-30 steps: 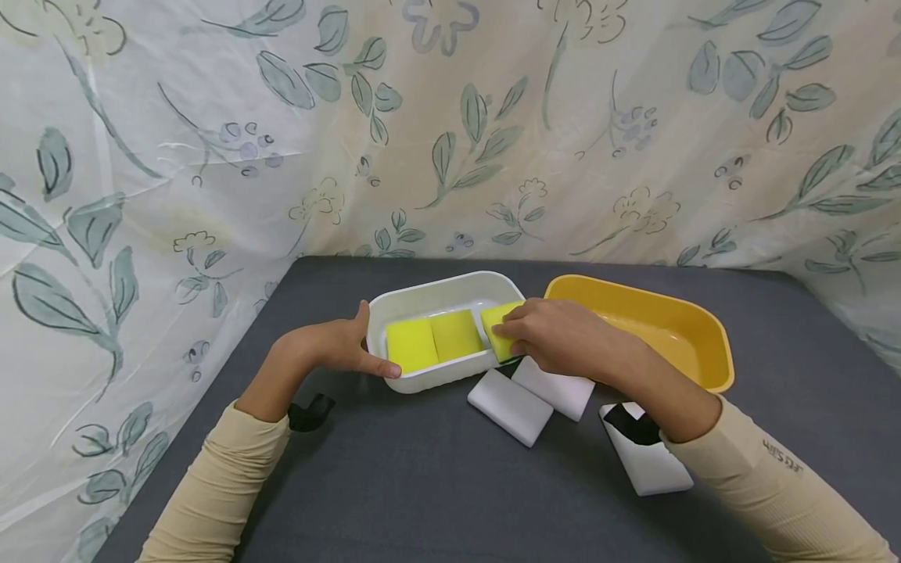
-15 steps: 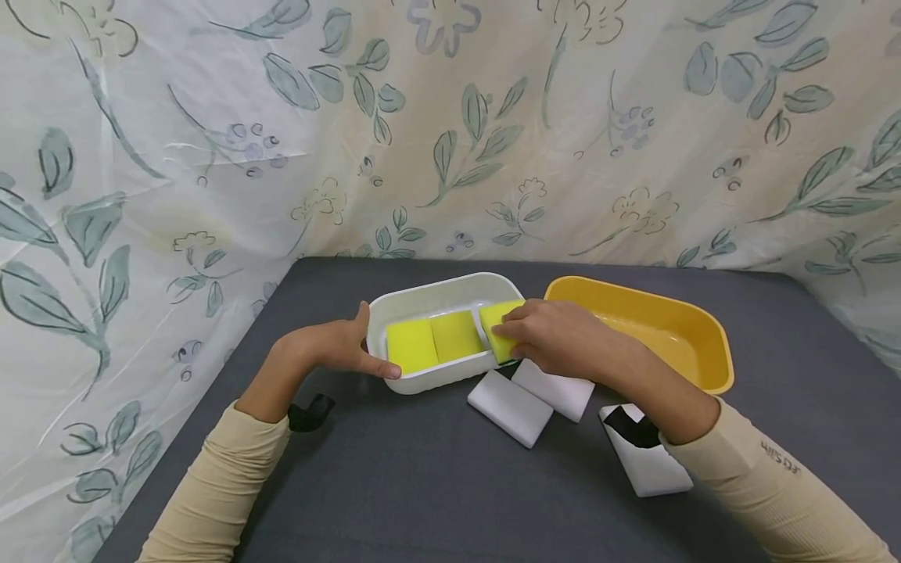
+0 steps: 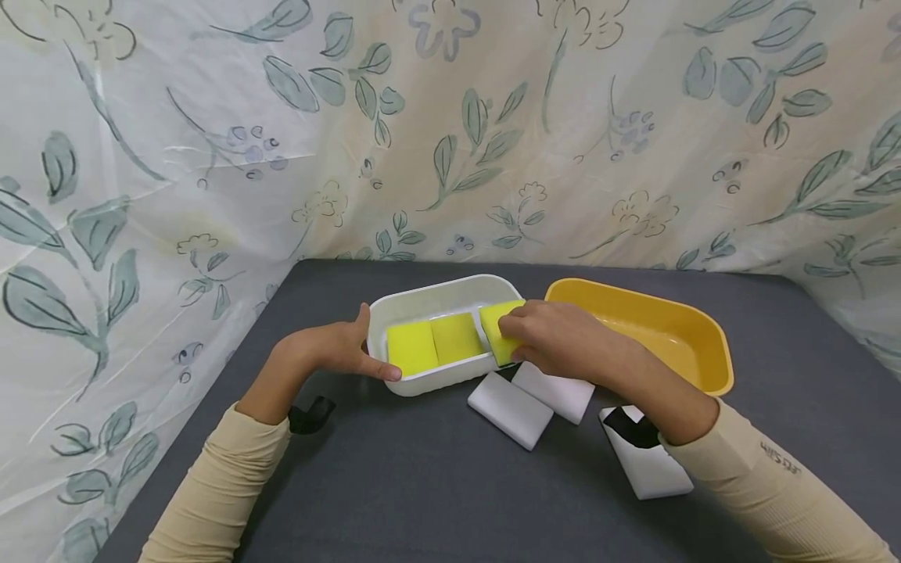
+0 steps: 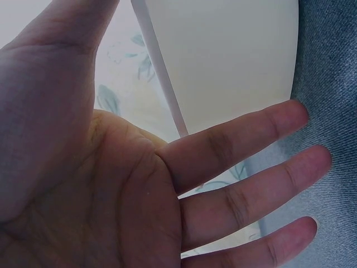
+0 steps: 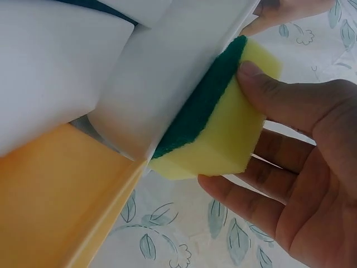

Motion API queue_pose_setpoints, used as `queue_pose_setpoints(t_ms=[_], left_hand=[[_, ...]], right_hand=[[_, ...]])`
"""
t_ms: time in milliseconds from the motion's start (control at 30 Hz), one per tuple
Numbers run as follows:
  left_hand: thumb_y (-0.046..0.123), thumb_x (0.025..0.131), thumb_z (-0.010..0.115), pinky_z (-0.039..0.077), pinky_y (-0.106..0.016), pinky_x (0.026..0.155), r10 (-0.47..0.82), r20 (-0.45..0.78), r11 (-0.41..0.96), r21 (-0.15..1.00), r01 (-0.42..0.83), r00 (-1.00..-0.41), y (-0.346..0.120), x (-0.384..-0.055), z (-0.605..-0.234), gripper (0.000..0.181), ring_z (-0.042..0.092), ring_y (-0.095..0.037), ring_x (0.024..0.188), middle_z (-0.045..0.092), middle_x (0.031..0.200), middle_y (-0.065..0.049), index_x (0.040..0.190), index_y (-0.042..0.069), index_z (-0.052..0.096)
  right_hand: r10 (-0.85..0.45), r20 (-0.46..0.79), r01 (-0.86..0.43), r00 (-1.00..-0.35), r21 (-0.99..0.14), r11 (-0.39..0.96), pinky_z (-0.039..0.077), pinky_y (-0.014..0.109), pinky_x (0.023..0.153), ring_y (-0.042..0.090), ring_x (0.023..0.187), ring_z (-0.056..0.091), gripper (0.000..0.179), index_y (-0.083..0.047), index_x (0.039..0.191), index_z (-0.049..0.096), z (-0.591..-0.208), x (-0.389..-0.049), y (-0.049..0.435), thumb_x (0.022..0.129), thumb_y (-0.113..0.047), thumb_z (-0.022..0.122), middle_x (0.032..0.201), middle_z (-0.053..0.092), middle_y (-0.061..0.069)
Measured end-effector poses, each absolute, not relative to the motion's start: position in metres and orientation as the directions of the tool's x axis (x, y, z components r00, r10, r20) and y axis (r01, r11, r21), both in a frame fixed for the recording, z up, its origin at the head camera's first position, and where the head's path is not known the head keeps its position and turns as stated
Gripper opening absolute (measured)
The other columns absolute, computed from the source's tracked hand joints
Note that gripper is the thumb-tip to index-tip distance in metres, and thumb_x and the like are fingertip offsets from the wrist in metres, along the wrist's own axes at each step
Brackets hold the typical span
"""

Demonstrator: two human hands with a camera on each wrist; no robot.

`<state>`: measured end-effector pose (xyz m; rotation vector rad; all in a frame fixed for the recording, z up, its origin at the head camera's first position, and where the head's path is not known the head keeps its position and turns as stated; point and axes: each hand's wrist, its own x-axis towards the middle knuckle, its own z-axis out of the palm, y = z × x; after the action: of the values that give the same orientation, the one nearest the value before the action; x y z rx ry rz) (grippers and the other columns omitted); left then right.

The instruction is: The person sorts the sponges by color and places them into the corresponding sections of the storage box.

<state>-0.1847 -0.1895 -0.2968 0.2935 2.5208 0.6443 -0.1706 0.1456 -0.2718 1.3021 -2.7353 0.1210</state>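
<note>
My right hand [image 3: 559, 332] pinches a yellow sponge [image 3: 498, 328] between thumb and fingers, tilted over the right end of a white tub [image 3: 436, 291]. The right wrist view shows a dark green scouring layer [image 5: 203, 106] on its underside, close to the tub's edge. Two more yellow sponges, a left one [image 3: 411, 348] and a middle one [image 3: 456, 338], lie side by side in the tub. At the tub's left end rests my left hand [image 3: 334, 348], thumb along the near corner. Its fingers [image 4: 240, 145] are extended beside the white wall in the left wrist view.
A yellow tub [image 3: 704, 332] stands right of the white one, partly behind my right arm. Two white rectangular blocks [image 3: 511, 410] lie in front of the tubs. Another white block [image 3: 651, 469] sits under my right wrist. Floral fabric [image 3: 450, 141] hangs behind the dark table [image 3: 422, 485].
Both hands, the sponges and the tubs stay nearly in place. The right fingers shift slightly on the held sponge.
</note>
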Motion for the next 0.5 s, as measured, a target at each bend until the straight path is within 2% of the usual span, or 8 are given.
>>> queue_pose_setpoints(t_ms=[300,500], left_hand=[[0.058,0.076,0.082,0.042,-0.043,0.086,0.333,-0.425,0.854,0.514,0.078,-0.842,-0.1893,-0.1837,-0.2978,0.133,0.051,-0.028,0.106,0.051,0.109,-0.012,0.154,-0.005,-0.006],[0.059,0.075,0.081,0.042,-0.044,0.087,0.329,-0.424,0.857,0.509,0.078,-0.844,-0.1888,-0.1819,-0.2974,0.135,0.050,-0.029,0.107,0.051,0.109,-0.012,0.154,-0.005,-0.007]], right_hand=[[-0.766,0.143,-0.774,-0.627,-0.003,0.633,0.052,0.031,0.071,0.020,0.081,0.057,0.026,-0.012,0.096,0.068,-0.2743,-0.1737,0.1446,0.078,-0.011,0.087,0.101,0.070,0.005],[-0.755,0.125,-0.762,-0.643,-0.011,0.647,0.054,0.032,0.072,0.021,0.082,0.059,0.025,-0.011,0.100,0.070,-0.2756,-0.1758,0.1423,0.080,-0.011,0.086,0.102,0.071,0.007]])
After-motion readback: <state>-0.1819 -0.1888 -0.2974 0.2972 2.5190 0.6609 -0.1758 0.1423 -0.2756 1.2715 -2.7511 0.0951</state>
